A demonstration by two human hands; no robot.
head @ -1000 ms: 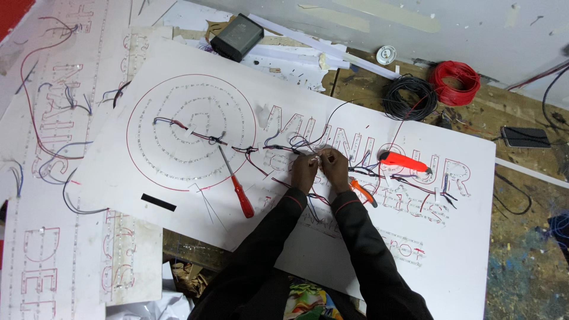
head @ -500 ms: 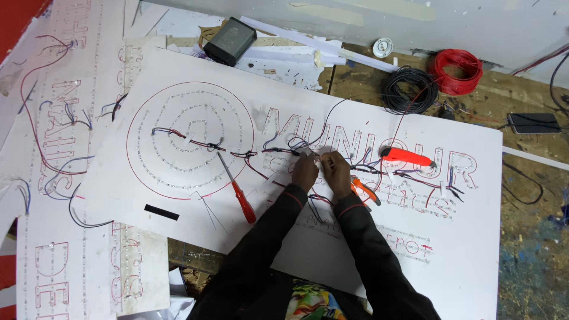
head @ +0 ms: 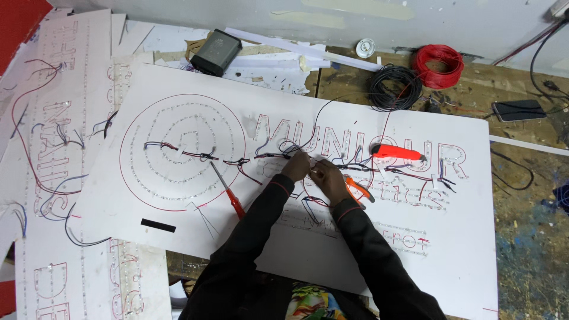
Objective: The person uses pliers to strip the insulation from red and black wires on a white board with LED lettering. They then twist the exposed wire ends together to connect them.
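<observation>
Wires: thin red and black leads (head: 308, 168) are pinched between both hands, over the middle of the white sign board (head: 296, 249).
Left hand (head: 296, 166): fingers are closed on the wire ends.
Right hand (head: 327, 176): fingertips are closed on the same leads, touching the left.
Technique: the ends are best held taut and twisted evenly, judging by the grip.
Nearby: red-handled screwdriver (head: 228, 191), orange pliers (head: 358, 188), orange utility knife (head: 397, 152).

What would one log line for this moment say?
left hand: pinching wires | right hand: on same wires | surface: white sign board | nearby: red-handled screwdriver, orange pliers
</observation>
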